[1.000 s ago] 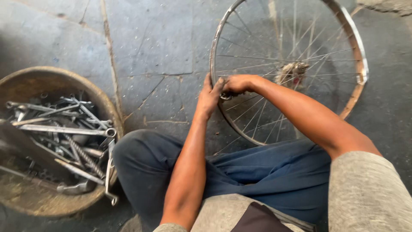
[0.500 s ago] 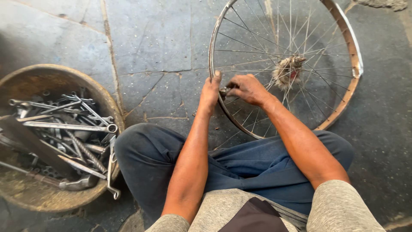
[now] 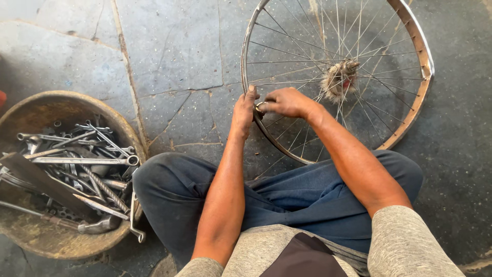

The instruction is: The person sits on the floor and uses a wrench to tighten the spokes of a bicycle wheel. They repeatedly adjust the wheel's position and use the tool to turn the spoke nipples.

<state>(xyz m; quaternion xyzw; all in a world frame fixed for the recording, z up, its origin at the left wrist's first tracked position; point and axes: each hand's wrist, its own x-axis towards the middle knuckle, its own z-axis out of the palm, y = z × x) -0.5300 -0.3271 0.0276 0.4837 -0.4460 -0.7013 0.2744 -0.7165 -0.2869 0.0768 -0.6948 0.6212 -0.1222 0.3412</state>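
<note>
Your left hand grips the rusty spoked bicycle wheel rim; your right hand pinches a small metal tool beside it.

Cracked stone floor fills the frame. Wheel rests on it at upper right. Round pan of tools sits at lower left.
</note>
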